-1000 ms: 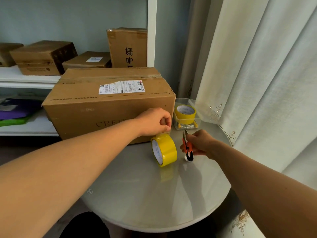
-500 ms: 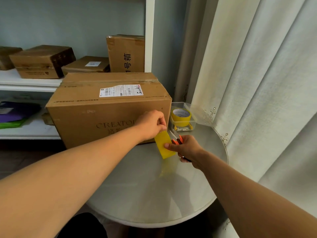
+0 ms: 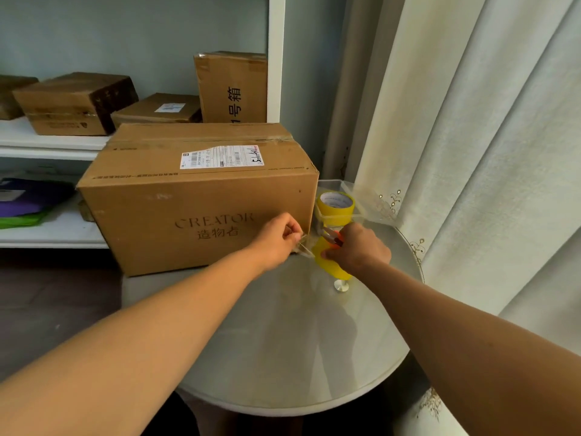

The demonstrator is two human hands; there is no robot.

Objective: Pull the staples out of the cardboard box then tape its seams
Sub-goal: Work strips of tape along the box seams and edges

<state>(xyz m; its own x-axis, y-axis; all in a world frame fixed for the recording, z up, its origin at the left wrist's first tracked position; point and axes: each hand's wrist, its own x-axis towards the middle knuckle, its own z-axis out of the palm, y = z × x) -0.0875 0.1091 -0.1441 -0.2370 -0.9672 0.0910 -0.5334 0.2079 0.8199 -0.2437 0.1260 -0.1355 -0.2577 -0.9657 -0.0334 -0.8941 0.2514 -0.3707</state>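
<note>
A large cardboard box [image 3: 195,196] printed "CREATOR" stands on the round glass table [image 3: 301,347], with a white shipping label on top. My left hand [image 3: 276,240] pinches the free end of a clear tape strip [image 3: 304,247] near the box's lower right corner. My right hand [image 3: 358,250] grips the yellow tape roll [image 3: 330,262] together with orange-handled scissors [image 3: 331,236], whose blades point toward the strip. The roll is partly hidden behind my right hand.
A clear plastic tray [image 3: 355,196] behind my right hand holds a second yellow tape roll [image 3: 334,204]. White shelves [image 3: 53,143] at the back left carry several brown boxes and purple and green items. A curtain [image 3: 471,136] hangs on the right.
My right hand has taken hold of the yellow roll along with the scissors. A tape strip is now stretched between my hands. The view has shifted closer to the box.
</note>
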